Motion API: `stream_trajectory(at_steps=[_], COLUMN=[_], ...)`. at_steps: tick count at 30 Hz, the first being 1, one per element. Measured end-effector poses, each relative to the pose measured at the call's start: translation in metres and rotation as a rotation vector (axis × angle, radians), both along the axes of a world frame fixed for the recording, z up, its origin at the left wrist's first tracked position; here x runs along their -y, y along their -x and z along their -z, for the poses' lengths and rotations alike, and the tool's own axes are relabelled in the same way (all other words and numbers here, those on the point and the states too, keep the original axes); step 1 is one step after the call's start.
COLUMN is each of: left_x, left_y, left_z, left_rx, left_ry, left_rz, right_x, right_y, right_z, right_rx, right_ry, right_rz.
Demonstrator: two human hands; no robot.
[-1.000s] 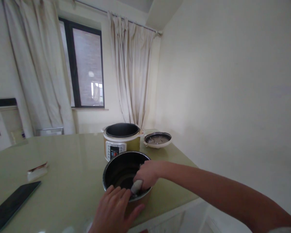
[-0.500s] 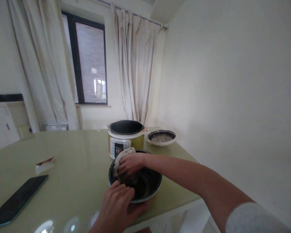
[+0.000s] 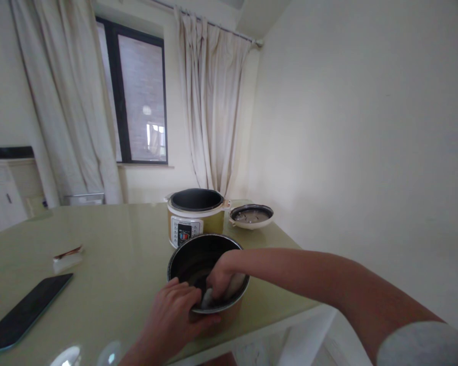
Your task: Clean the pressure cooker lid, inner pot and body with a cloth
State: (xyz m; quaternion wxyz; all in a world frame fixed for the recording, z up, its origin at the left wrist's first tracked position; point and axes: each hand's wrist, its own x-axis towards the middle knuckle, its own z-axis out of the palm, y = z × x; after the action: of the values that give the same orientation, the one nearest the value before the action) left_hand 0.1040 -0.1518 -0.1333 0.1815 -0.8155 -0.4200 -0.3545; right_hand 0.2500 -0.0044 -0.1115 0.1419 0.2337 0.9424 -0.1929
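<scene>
A dark inner pot (image 3: 198, 254) with a speckled rim is at the near edge of the table, its mouth facing up and a little toward me. My left hand (image 3: 179, 307) grips its near left rim, fingers over the edge and thumb along the outside. Down inside the pot, my right hand (image 3: 222, 278) is closed on a light cloth (image 3: 234, 285), pressed near the bottom and right inner wall. Part of the cloth is hidden by the hand. Just behind the pot stands the cooker body (image 3: 196, 216), gold and white with a control panel, open at the top.
The cooker's lid (image 3: 252, 216) lies upside down at the back right. On the left of the greenish table (image 3: 118, 254) are a dark flat tablet-like slab (image 3: 28, 312) and a small whitish packet (image 3: 67, 259). A wall (image 3: 366, 152) borders the right side.
My right hand has moved the cloth from the pot's far left rim down to its inner right and near side. My left hand still holds the rim; the pot has shifted slightly left.
</scene>
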Motion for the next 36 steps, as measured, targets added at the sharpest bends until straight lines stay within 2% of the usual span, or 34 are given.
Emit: stream_trajectory(at_steps=[2, 3, 6, 7, 8, 12, 14, 16, 18, 20, 21, 22, 25, 26, 27, 29, 32, 36], left_x=[0.003, 0.004, 0.004, 0.003, 0.001, -0.004, -0.004, -0.004, -0.003, -0.003, -0.003, -0.003, -0.003, -0.004, -0.004, -0.005, -0.007, -0.007], left_y=[-0.001, -0.002, -0.002, -0.001, -0.001, 0.003, 0.003, 0.003, 0.002, 0.001, 0.0, 0.0, 0.0, 0.0, 0.0, 0.0, 0.002, 0.007], left_z=[-0.002, -0.003, -0.003, -0.003, -0.002, -0.001, 0.0, 0.002, 0.002, 0.0, -0.001, -0.003, -0.007, -0.007, -0.006, -0.002, 0.006, 0.01], left_rx=[0.04, 0.059, 0.098, 0.107, 0.114, 0.107, 0.103, 0.113, 0.134, 0.138, 0.139, 0.139, 0.138, 0.137, 0.138, 0.144, 0.142, 0.132], left_ry=[0.007, 0.01, 0.014, 0.013, 0.014, 0.043, 0.056, 0.06, 0.053, 0.048, 0.041, 0.035, 0.022, 0.024, 0.025, 0.021, 0.038, 0.11], left_rz=[-0.001, 0.003, 0.027, 0.029, 0.027, 0.013, 0.007, -0.004, -0.013, 0.006, 0.015, 0.022, 0.029, 0.026, 0.023, 0.014, -0.013, -0.041], right_x=[0.005, 0.007, 0.011, 0.011, 0.01, 0.001, -0.005, -0.011, -0.016, -0.021, -0.024, -0.027, -0.033, -0.034, -0.034, -0.033, -0.027, -0.015], right_y=[0.012, 0.018, 0.028, 0.028, 0.026, 0.0, -0.018, -0.033, -0.039, -0.032, -0.025, -0.015, 0.013, 0.019, 0.022, 0.019, 0.001, -0.021], right_z=[-0.007, -0.009, -0.01, -0.008, -0.006, 0.001, 0.002, 0.002, 0.002, -0.002, -0.006, -0.011, -0.027, -0.031, -0.033, -0.033, -0.024, -0.012], right_rx=[0.136, 0.109, -0.167, -0.203, -0.197, 0.025, 0.106, 0.142, 0.137, 0.099, 0.075, 0.05, 0.015, 0.016, 0.02, 0.028, 0.093, 0.238], right_ry=[0.309, 0.396, 0.404, 0.387, 0.372, 0.287, 0.203, -0.012, -0.351, -0.615, -0.682, -0.704, -0.648, -0.638, -0.638, -0.688, -0.722, -0.595], right_rz=[0.039, 0.133, 0.444, 0.467, 0.432, 0.044, -0.095, -0.143, -0.174, -0.227, -0.295, -0.4, -0.837, -0.948, -1.0, -0.937, -0.639, -0.262])
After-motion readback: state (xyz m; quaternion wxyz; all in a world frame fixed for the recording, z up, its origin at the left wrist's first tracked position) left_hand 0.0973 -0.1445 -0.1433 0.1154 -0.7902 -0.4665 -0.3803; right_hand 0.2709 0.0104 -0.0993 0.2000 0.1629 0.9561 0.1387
